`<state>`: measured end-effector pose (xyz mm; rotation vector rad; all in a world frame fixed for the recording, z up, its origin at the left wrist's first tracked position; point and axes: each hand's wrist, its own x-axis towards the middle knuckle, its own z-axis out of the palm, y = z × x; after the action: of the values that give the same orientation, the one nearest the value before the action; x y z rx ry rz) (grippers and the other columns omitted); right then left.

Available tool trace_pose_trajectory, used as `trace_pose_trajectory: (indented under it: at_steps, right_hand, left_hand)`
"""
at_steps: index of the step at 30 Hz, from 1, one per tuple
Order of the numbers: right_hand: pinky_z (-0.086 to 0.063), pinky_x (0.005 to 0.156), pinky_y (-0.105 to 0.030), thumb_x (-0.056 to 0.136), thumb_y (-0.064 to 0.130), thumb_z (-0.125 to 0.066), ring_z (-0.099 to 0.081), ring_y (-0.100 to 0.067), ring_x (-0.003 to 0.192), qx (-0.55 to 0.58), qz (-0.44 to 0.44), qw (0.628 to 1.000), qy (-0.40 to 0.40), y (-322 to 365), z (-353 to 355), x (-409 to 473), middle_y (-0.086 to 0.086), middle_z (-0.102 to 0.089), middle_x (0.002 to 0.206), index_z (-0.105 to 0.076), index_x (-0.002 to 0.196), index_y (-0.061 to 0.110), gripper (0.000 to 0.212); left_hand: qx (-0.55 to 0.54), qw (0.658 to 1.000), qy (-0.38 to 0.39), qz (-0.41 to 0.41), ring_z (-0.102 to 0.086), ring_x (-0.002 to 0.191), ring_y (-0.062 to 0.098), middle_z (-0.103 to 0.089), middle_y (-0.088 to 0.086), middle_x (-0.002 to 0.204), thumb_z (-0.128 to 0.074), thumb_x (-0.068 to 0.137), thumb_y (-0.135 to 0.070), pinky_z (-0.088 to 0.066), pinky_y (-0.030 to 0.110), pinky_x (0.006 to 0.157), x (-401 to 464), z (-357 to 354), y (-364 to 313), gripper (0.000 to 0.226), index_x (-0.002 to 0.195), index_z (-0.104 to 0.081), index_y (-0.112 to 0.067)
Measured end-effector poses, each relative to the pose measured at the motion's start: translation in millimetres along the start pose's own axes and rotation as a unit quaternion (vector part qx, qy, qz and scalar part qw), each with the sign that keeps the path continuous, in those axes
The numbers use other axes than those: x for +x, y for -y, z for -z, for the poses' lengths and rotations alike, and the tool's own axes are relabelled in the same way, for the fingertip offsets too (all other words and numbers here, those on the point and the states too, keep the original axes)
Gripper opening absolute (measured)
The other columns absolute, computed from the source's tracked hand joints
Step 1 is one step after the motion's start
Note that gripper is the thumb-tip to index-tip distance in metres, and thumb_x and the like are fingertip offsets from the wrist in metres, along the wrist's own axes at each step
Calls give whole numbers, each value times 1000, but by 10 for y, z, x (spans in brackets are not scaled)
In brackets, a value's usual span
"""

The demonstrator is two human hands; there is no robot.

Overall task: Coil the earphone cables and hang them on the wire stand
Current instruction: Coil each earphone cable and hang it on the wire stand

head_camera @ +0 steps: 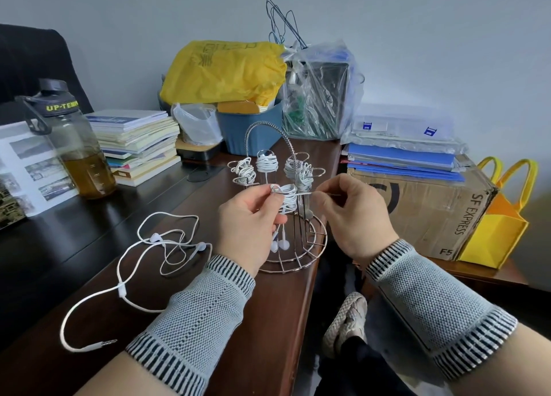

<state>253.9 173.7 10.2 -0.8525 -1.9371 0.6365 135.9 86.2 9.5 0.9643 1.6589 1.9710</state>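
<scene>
A metal wire stand (301,246) with a coiled handle stands on the dark wooden table (89,216). Several white coiled earphone bundles (267,163) hang on its arms. My left hand (250,219) pinches a coiled white earphone (288,197) at the stand's near arm; its earbuds dangle below. My right hand (354,213) pinches the cable's plug end, pulled taut to the right of the coil. A loose, uncoiled white earphone (155,252) lies spread on the table to the left, its plug near the front edge.
A water bottle (74,145), a stack of books (140,145) and printed sheets sit at the left. A yellow bag (223,70), blue bin and plastic bags stand behind the stand. A cardboard box (423,213) with folders and a yellow tote (501,225) are at the right.
</scene>
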Motion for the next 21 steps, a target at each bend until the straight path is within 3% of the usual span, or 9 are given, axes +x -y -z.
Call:
trace_pose_trajectory:
  at_steps: [4,8,10,14,16,18,21]
  right_hand:
    - [-42,58,-7,85,15,-70,-54,5,58,93,-15,995,-33,34,57,63,12,-62,70,-63,79,24,12]
    - [-46,64,-16,83,10,-71,-57,-4,66,179,-23,982,-47,99,44,128,4,-66,77,-64,80,25,16]
    - [-47,69,-16,83,12,-71,-58,-2,68,125,27,990,-52,141,36,149,9,-65,78,-64,87,23,14]
    - [-43,73,-1,82,15,-73,-58,0,73,-27,162,985,-50,288,60,198,13,-64,84,-70,96,16,14]
    - [-48,70,-11,80,14,-70,-59,-4,71,-87,242,966,-34,371,74,260,5,-68,82,-72,91,12,12]
    - [-54,63,-31,80,17,-62,-63,-18,66,-163,324,932,7,462,86,349,-2,-70,77,-73,86,11,13]
    - [-51,64,-33,81,18,-55,-54,-26,60,-303,469,826,76,612,108,523,-3,-65,63,-67,71,14,16]
  left_hand:
    - [-9,1000,-3,2,-59,51,-1,-65,0,68,-63,92,-9,-42,12,39,-5,-5,2,18,84,-69,-24]
    - [-12,1000,0,5,-59,51,-2,-64,2,69,-64,91,-8,-42,12,39,-9,3,-8,10,92,-71,-16]
    - [-12,1000,1,7,-60,53,-3,-65,1,71,-64,91,-8,-41,11,38,-13,16,-10,13,88,-70,-19]
    - [-21,1000,3,18,-61,54,-3,-66,0,74,-65,90,-6,-41,11,38,-21,38,-32,18,84,-69,-22]
    - [-22,999,6,25,-59,52,-1,-66,0,70,-65,89,-6,-41,12,38,-17,47,-38,18,84,-69,-23]
    - [-20,999,12,32,-58,49,-1,-66,0,70,-65,89,-6,-40,12,38,-7,61,-38,16,87,-70,-20]
    - [-8,999,25,30,-59,50,-1,-68,1,72,-66,89,-6,-41,13,38,28,90,-22,12,96,-72,-13]
